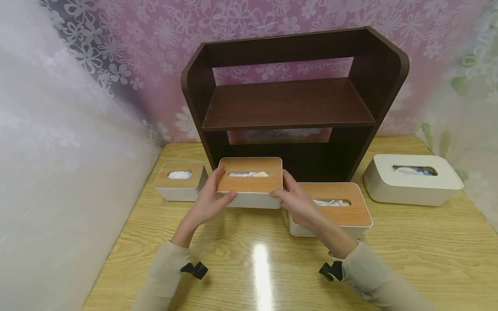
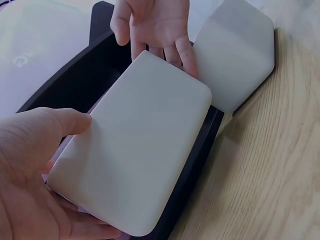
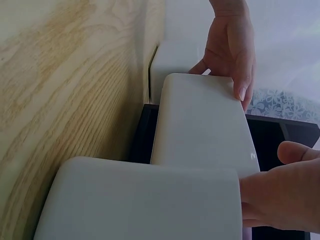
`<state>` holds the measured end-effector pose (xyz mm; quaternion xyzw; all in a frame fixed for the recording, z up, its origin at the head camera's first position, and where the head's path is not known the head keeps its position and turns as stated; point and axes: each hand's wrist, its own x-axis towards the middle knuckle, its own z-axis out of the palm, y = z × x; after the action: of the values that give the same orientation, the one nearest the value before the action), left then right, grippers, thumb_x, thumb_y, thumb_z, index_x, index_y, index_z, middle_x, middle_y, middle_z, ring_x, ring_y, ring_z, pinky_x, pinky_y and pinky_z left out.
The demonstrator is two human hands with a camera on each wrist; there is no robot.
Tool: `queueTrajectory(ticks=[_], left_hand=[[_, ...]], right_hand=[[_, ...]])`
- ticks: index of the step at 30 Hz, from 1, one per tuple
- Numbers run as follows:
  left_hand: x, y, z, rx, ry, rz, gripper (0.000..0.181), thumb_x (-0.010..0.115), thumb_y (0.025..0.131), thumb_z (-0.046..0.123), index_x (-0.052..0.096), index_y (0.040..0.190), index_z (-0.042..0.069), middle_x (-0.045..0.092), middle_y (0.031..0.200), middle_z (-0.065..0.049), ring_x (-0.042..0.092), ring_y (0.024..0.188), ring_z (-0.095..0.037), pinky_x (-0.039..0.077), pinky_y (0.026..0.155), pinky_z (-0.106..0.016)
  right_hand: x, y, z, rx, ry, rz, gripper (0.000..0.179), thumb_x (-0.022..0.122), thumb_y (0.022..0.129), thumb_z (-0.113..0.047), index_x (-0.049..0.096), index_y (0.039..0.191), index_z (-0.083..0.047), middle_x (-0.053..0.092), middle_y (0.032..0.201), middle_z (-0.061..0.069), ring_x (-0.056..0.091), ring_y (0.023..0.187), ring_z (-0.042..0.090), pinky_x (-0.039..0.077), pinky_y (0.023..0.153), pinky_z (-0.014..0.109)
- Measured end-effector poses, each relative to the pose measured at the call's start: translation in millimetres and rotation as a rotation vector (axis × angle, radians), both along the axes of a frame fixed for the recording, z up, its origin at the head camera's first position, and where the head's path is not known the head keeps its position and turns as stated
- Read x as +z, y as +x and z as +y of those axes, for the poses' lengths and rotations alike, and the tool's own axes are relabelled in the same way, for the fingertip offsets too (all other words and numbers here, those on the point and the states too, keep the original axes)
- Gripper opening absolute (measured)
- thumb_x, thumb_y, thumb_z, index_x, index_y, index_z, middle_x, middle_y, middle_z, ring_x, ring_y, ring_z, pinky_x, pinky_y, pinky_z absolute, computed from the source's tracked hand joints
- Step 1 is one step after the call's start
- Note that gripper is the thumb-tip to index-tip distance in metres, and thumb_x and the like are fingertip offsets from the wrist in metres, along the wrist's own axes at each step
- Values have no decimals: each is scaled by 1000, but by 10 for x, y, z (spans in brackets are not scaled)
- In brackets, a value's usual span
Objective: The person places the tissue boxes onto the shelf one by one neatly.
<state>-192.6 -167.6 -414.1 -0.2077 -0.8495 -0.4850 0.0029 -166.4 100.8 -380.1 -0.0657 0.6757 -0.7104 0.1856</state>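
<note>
Both hands hold a white tissue box with a wood-look lid [image 1: 249,183], one at each end, in front of the lower opening of a dark brown shelf unit [image 1: 288,103]. My left hand [image 1: 206,198] has its thumb on the box's front and its fingers round the left end. At the other end, the thumb of my right hand [image 1: 297,201] lies on the front corner, its fingers along the side. In the left wrist view the white front of the box [image 2: 135,145] shows, with the dark shelf edge beyond it. Tissue shows in the lid slot.
Close by my right forearm stands a longer wood-lidded tissue box [image 1: 346,214], partly hidden. A small wood-lidded tissue box [image 1: 180,175] sits at the left, an all-white one [image 1: 412,185] at the right. All rest on the wooden table [image 1: 233,276]; flowered wall covering backs it.
</note>
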Motion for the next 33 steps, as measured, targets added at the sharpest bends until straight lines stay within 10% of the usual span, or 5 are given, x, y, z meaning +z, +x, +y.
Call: queueTrajectory(ticks=[22, 33], left_hand=[[-84, -222, 116, 78, 6, -33, 77, 65, 96, 27, 22, 155, 1, 29, 158, -16, 25, 147, -32, 24, 117, -52], [-102, -200, 228, 231, -95, 46, 74, 63, 97, 34, 28, 152, 0, 34, 153, -20, 38, 139, -36, 35, 111, -53]], right_hand=[[48, -361, -124, -117, 1, -182, 98, 55, 94, -11, -20, 156, -12, -24, 163, 5, -16, 150, 27, 2, 119, 56], [15, -462, -200, -189, -83, -231, 96, 50, 92, -5, -22, 155, -9, -24, 163, 4, -15, 149, 23, -4, 118, 57]])
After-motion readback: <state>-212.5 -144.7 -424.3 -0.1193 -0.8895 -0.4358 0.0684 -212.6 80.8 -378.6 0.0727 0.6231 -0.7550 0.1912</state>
